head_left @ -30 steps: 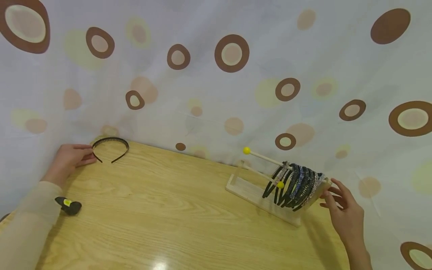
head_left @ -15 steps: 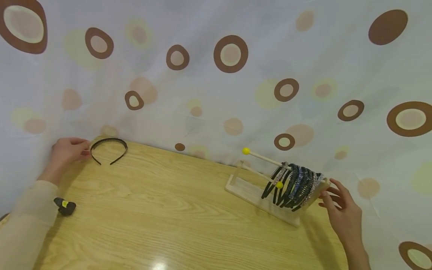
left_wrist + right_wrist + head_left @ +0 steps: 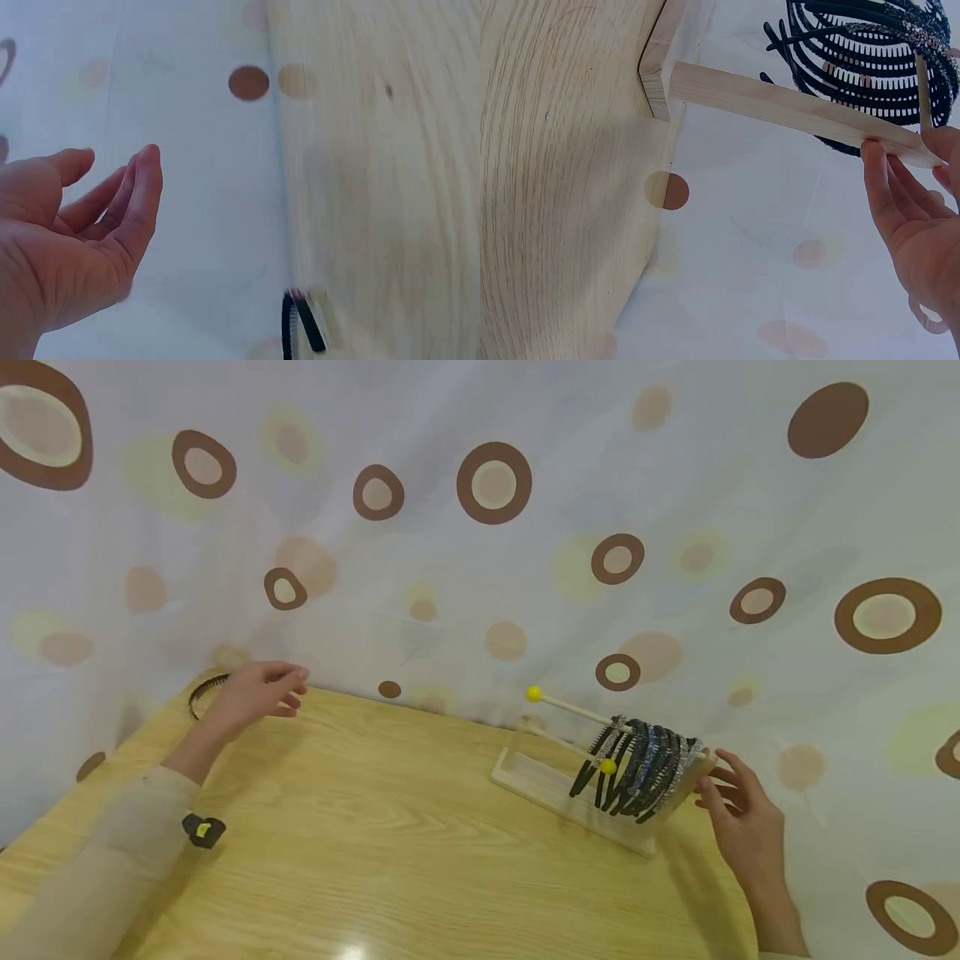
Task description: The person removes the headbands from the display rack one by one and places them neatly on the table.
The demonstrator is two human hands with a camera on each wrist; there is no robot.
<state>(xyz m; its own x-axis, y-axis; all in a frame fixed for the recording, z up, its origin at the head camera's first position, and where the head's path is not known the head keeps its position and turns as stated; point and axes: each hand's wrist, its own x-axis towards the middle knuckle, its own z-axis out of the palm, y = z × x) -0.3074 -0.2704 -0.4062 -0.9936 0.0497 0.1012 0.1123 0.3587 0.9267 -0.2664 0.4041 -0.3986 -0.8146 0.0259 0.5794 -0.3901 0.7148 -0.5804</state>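
My left hand [image 3: 255, 700] is over the far left of the table, fingers loosely extended and holding nothing. Partly hidden behind it, a black toothed headband [image 3: 201, 688] rests near the table's back corner; the left wrist view shows an end of the headband [image 3: 309, 322] below that hand. On the right stands a pale wooden rack [image 3: 551, 787] with two yellow-tipped rods. Several dark and glittery headbands [image 3: 648, 768] hang on the rods, bunched toward the upright. My right hand [image 3: 750, 827] pinches the top of that wooden upright [image 3: 765, 101] between thumb and fingers.
A light wood table [image 3: 390, 852] runs back to a white curtain [image 3: 450, 410] with brown ring patterns. Yellow balls [image 3: 533, 694] tip the rods, which point left. A small black device [image 3: 202, 831] sits at my left wrist.
My left hand has come away from the single headband's left side and moved right, now passing in front of it. The view has turned slightly; my right hand keeps its hold on the rack.
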